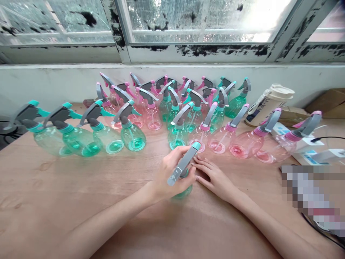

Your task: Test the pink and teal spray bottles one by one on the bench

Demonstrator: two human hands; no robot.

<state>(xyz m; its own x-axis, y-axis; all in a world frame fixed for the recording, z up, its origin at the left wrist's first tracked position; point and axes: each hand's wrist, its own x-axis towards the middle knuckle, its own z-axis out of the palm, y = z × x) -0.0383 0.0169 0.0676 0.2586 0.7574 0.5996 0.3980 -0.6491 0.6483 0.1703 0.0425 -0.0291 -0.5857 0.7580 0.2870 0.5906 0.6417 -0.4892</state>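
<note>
My left hand (172, 174) is wrapped round a green spray bottle (184, 190) with a grey and teal trigger head (183, 163), standing on the wooden table (81, 201) in front of me. My right hand (212, 176) lies flat on the table just right of that bottle, fingers stretched out and touching near its base. Behind them stand several green spray bottles (132, 135) and several pink spray bottles (223, 138) in rows.
A white lidded cup (269, 102) stands at the back right, near white boxes (307, 144) and a black cable (327, 138). A window sill and wall (172, 77) run behind the bottles. Bare table lies at the front left.
</note>
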